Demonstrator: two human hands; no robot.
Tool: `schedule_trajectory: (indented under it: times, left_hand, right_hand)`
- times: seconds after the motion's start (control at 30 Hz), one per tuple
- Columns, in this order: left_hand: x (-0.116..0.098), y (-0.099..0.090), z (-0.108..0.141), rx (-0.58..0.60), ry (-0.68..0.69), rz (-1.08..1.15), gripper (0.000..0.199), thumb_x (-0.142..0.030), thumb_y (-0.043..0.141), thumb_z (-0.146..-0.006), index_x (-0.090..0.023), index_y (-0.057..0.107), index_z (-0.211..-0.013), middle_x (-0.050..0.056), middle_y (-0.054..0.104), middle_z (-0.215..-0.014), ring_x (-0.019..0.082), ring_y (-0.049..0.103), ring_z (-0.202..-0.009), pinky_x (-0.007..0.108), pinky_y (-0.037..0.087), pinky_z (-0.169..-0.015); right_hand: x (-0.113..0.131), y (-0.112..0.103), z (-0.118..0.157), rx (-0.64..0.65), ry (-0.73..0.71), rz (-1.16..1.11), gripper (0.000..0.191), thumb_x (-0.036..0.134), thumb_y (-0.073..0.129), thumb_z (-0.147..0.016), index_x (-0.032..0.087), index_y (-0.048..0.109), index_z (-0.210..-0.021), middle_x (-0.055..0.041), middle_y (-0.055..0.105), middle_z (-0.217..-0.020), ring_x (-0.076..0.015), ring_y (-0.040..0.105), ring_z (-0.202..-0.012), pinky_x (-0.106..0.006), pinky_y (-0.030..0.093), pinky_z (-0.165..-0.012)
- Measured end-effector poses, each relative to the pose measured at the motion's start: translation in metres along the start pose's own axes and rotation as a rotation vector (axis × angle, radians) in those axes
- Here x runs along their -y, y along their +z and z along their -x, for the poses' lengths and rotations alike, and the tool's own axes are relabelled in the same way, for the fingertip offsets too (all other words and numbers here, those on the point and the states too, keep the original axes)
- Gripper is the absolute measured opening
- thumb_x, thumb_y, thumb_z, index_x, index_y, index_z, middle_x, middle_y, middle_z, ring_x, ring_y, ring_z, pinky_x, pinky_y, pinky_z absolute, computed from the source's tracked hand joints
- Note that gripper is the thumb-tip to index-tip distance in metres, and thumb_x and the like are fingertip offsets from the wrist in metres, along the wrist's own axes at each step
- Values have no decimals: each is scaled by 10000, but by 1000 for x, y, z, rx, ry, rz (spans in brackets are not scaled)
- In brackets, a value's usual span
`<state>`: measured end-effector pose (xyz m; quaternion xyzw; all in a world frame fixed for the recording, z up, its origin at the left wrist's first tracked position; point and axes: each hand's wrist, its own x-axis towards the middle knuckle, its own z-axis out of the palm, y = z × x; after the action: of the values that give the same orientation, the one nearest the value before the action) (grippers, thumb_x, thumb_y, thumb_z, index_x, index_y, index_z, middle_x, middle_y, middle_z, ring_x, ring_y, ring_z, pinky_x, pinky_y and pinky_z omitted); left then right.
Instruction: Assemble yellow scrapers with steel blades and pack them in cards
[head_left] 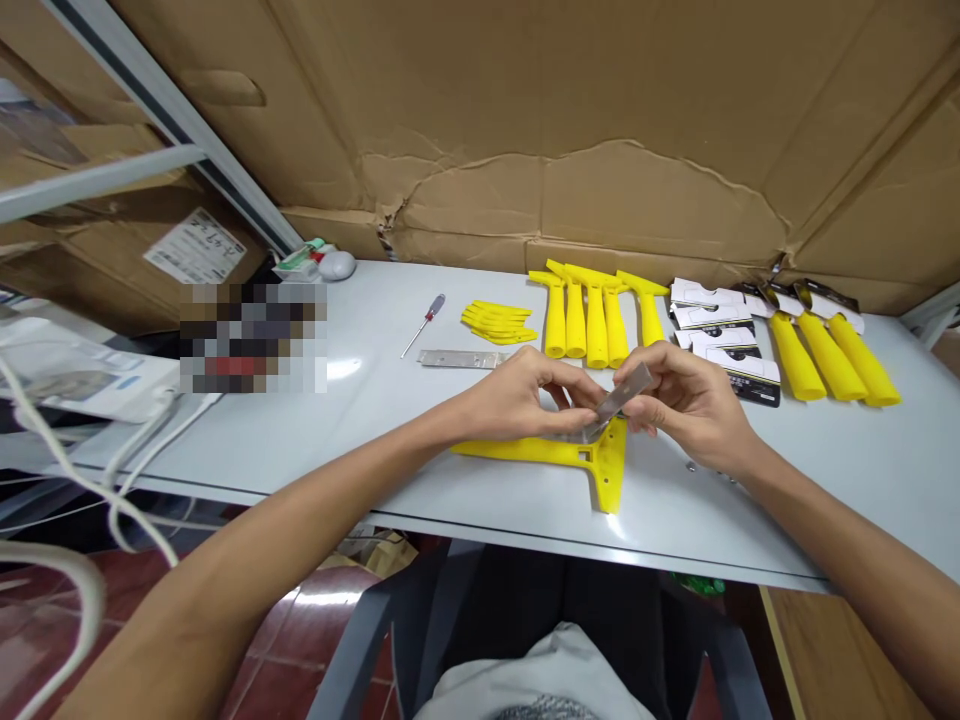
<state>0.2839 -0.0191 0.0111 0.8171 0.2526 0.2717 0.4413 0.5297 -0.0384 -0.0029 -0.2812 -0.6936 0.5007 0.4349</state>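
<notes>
Both my hands hold a shiny flat metal strip (625,390), tilted, above the worktable. My left hand (529,395) pinches its lower left end between thumb and fingers. At the upper right, my right hand (686,405) grips the strip with thumb and forefinger. Just below them lies a yellow plastic scraper handle (540,452) with a wide, flared head, small holes and a square opening; my left hand partly covers it. Behind my left hand rests another stack of metal strips (461,358). Small metal nuts or screws (691,466) lie beside my right wrist.
Further back are a screwdriver (424,325), flat yellow pieces (496,322), several upright-laid yellow handles (595,315), white-and-black cards (724,340) and yellow handles with cards attached (836,360). White cables (135,490) hang at the left. Cardboard (637,110) backs the table (360,420).
</notes>
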Motion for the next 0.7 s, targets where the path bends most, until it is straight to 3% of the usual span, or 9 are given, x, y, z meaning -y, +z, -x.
schedule_trajectory:
  times: [0.1, 0.27, 0.47, 0.7]
  left_hand:
    - [1, 1, 0, -50, 1, -17, 238, -334, 733, -986, -202, 831, -1158, 50, 847, -1048, 153, 773, -890, 247, 597, -788]
    - [4, 5, -2, -76, 40, -27, 199, -341, 797, -949, -200, 841, -1082, 45, 849, -993, 157, 783, -876, 250, 602, -782]
    - [5, 8, -1, -57, 25, -61, 165, -325, 777, -959, -182, 836, -1014, 41, 844, -950, 145, 774, -830, 234, 595, -735]
    - [2, 3, 0, 43, 4, -176, 163, -264, 730, -972, -174, 793, -1092, 44, 815, -999, 140, 735, -855, 245, 572, -752]
  right_hand:
    - [-1, 4, -1, -117, -30, -24, 237, 278, 920, -835, 222, 699, -901, 12, 688, -855, -85, 635, -598, -199, 518, -473]
    - [-1, 4, -4, -243, 40, -19, 253, 369, 862, -897, 220, 661, -854, 14, 674, -767, -94, 608, -524, -221, 470, -407]
    - [-1, 3, -3, -258, 104, -45, 272, 382, 905, -850, 220, 689, -878, 41, 664, -642, -88, 559, -440, -225, 442, -408]
    - [2, 5, -3, -286, 116, -67, 319, 347, 965, -768, 216, 680, -825, 41, 678, -664, -91, 593, -480, -212, 461, -418]
